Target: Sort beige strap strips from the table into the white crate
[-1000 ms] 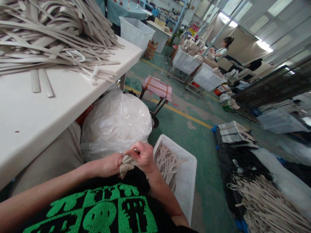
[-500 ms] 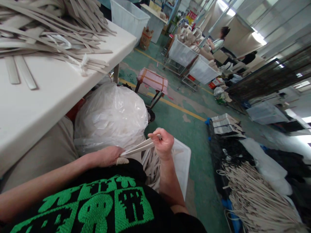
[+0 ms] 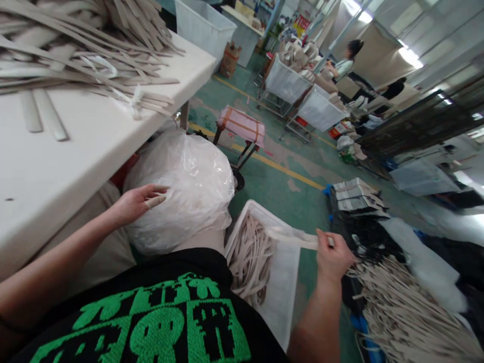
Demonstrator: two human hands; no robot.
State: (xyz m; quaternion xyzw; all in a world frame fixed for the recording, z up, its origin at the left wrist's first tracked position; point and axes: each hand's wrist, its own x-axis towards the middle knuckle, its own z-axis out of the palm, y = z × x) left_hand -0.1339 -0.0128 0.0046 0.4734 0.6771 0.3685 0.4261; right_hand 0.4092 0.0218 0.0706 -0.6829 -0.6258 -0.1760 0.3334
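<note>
My right hand (image 3: 335,254) is closed on one end of a pale beige fabric strip (image 3: 293,236), stretched out to the left and blurred by motion. Below that strip stands a white plastic bin (image 3: 282,292) with a tangle of beige strips (image 3: 251,257) in its left part. My left hand (image 3: 139,201) has its fingers extended and holds nothing; pale coverings wrap some of its fingers. It hovers over or against a large clear plastic bag (image 3: 192,181) with whitish contents; whether it touches the bag I cannot tell.
On the white table (image 3: 102,146) at left lies a heap of flat beige strips (image 3: 86,45). A stool with a pink cover (image 3: 242,125) stands beyond the bag. Bundled cords (image 3: 408,307) lie at right. Farther back are loaded carts (image 3: 287,80) and a person (image 3: 346,63).
My right hand has swung right, carrying the strip out past the bin. The left hand has let go of the strip, opened and moved left to the bag.
</note>
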